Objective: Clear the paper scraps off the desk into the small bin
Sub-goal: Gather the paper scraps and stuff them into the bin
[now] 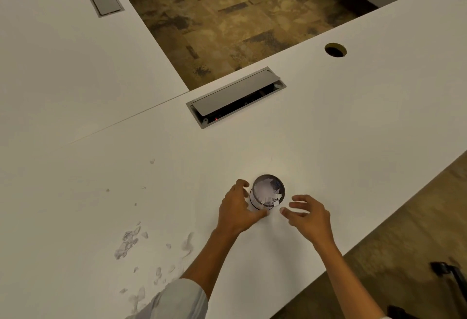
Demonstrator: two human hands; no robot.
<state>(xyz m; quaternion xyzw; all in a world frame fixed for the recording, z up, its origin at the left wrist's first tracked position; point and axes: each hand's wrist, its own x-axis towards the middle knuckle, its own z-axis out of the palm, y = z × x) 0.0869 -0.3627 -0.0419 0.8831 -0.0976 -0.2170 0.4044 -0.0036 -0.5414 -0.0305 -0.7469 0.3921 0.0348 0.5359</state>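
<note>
The small bin (267, 193), a round, upright container, stands on the white desk (328, 121) near its front edge, already holding a heap of white paper pieces. More paper scraps (129, 241) lie loose on the desk well to the left of the bin, trailing down toward the sleeve at the bottom of the view.

The left hand (238, 211) cups the bin's left side, fingers spread and curved; whether they touch the wall I cannot tell. The right hand (307, 216) hovers just beside the bin's near right, fingers apart and loosely bent, holding nothing.

The remaining scraps lie on the left hand's side, so that hand is the nearer one; alternatively the bin would have to shift leftward toward them.

Behind the bin a cable hatch (236, 97) sits half open.
</note>
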